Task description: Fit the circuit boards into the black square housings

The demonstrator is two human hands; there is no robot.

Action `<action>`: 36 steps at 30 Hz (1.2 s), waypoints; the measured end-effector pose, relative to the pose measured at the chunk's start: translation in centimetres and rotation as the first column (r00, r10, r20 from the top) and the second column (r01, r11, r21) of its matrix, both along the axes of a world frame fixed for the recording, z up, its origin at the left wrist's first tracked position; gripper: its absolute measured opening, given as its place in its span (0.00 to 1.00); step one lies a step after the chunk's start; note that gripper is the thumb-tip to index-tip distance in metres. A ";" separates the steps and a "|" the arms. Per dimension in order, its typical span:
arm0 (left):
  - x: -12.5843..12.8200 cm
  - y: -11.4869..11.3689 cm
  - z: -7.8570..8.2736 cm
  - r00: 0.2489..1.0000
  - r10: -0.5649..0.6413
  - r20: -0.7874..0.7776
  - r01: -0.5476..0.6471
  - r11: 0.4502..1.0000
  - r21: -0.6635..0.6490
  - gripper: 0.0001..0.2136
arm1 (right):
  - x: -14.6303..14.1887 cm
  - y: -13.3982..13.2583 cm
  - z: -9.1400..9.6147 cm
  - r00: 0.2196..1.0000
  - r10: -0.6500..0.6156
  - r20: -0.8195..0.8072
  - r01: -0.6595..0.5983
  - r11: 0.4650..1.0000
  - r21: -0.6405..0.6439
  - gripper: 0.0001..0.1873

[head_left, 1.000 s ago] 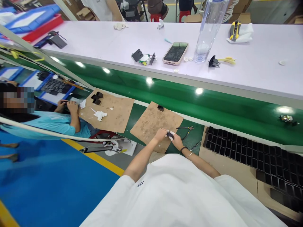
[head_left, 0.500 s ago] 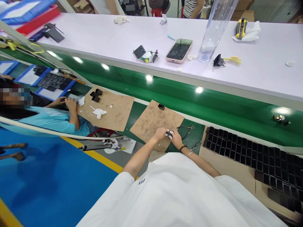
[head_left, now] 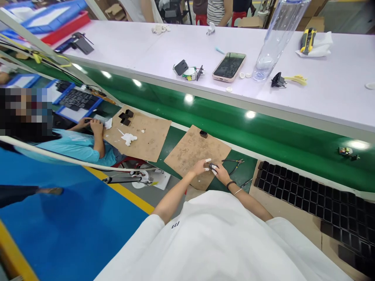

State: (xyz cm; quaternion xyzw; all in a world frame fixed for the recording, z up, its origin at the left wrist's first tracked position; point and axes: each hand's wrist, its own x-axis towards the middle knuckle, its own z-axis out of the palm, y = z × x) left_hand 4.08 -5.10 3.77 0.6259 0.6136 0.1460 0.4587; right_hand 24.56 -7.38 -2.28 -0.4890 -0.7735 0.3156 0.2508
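Over the brown cardboard sheet [head_left: 187, 150], my right hand [head_left: 222, 173] grips a small black plastic part [head_left: 211, 166], its exact kind too small to make out. My left hand [head_left: 200, 167] is just to the left of that part, with fingers stretched apart and nothing seen in them. White covers sit on fingertips of both hands. A black plastic housing [head_left: 203, 134] stands at the sheet's far corner. Wire cutters [head_left: 234, 165] lie to the right of my right hand, and a thin metal tool [head_left: 246, 183] is partly visible nearer my forearm.
Rows of black housings [head_left: 295, 191] fill the bench on the right. A raised white shelf [head_left: 131, 47] holds a phone [head_left: 229, 66], a clear bottle [head_left: 268, 47] and charger parts [head_left: 189, 72]. On the left, a co-worker [head_left: 79, 142] sits at another cardboard sheet [head_left: 152, 134].
My left hand has come away from the black part and its fingers have spread. My right hand keeps the part. The whole view has shifted slightly, and a passer-by's leg has moved at the left.
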 end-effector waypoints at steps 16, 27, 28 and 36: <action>-0.3 -7.1 5.4 0.953 0.277 0.126 -0.278 0.960 -0.009 0.37 | -1.4 -1.0 8.9 0.674 -0.530 -0.515 0.128 0.771 -0.624 0.22; 5.5 -7.2 25.6 0.929 0.101 0.356 -0.302 0.764 0.570 0.28 | -0.2 -3.4 28.2 0.242 -0.706 -0.666 -0.299 0.599 -0.743 0.17; 5.7 -7.6 26.8 0.935 0.094 0.342 -0.296 0.737 0.607 0.27 | 0.1 -3.7 29.3 0.248 -0.715 -0.654 -0.338 0.568 -0.750 0.16; 6.4 -10.3 31.3 0.927 0.148 0.344 -0.349 0.671 0.654 0.23 | 0.5 -6.8 33.2 0.331 -0.692 -0.641 -0.574 0.391 -0.719 0.12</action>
